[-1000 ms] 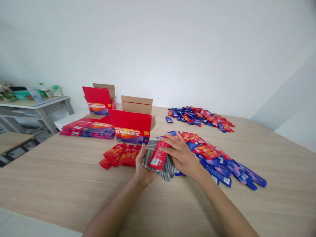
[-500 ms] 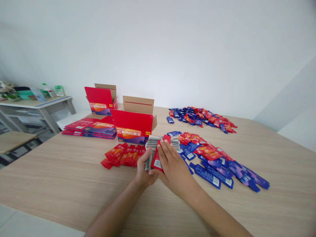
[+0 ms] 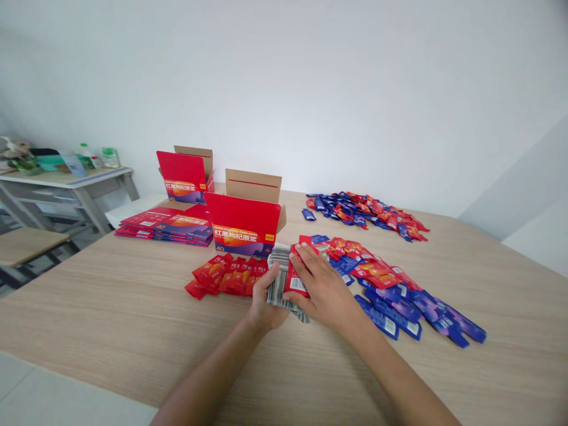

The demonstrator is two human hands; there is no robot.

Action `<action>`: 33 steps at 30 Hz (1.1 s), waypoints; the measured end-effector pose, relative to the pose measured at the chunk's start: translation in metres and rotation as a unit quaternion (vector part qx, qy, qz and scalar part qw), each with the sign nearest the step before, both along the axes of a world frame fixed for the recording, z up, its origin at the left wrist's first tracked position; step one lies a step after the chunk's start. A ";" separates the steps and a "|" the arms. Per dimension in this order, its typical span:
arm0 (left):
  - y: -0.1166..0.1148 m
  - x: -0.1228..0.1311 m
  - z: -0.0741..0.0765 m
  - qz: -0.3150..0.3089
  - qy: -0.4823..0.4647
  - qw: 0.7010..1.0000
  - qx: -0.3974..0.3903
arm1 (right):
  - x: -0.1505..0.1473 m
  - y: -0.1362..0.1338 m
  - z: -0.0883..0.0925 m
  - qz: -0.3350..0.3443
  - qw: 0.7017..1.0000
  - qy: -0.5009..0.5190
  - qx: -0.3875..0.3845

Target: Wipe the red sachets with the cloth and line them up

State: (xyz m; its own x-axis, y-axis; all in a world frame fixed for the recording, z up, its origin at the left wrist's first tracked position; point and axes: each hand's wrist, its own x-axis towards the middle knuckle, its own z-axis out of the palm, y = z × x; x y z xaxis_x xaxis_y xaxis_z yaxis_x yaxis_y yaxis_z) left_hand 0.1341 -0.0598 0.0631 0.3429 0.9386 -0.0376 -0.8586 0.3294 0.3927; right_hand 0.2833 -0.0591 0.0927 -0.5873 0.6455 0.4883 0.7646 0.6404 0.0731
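Note:
A thick stack of sachets, its grey-silver edges showing, is between my hands above the near middle of the table. My left hand grips it from the left, thumb along the near side. On its right part lies a red sachet with a white barcode. My right hand presses over this red sachet, fingers close together and thumb at its lower edge. Just left of the stack, a row of red sachets lies overlapping on the table. Blue sachets and red sachets spread out to the right.
An open red carton stands behind the stack, a second open carton farther left. Flattened cartons are piled beside them. A mixed heap of sachets lies at the table's far side. A side desk stands at the left.
The red sachet and my right hand have shifted right across the stack, baring more grey edges. The stack looks more fanned out at its lower end. The view has shifted slightly.

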 end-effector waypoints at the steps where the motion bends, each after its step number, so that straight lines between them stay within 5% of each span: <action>1: 0.000 -0.001 0.001 0.013 0.001 1.000 -0.013 | -0.001 -0.002 0.001 0.020 1.000 -0.010 -0.003; 7: 0.005 -0.008 0.010 0.042 -0.036 0.998 -0.027 | -0.016 -0.019 0.005 0.067 0.996 -0.055 0.006; 15: 0.005 -0.003 -0.002 0.001 -0.013 1.000 0.004 | -0.014 -0.004 -0.007 -0.011 0.998 -0.011 0.054; 23: -0.002 0.009 -0.004 -0.059 0.006 0.998 0.017 | 0.010 0.014 0.000 -0.057 0.998 0.002 0.039; 33: 0.000 -0.004 0.007 -0.008 -0.004 1.000 0.022 | -0.005 0.002 -0.001 -0.010 0.998 0.037 0.053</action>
State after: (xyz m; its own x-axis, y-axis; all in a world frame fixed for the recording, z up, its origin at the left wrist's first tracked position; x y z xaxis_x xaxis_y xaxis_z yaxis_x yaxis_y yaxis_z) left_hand 0.1301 -0.0594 0.0704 0.3575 0.9339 0.0059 -0.8568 0.3255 0.3999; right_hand 0.2779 -0.0572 0.0919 -0.5347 0.5990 0.5960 0.7831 0.6162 0.0833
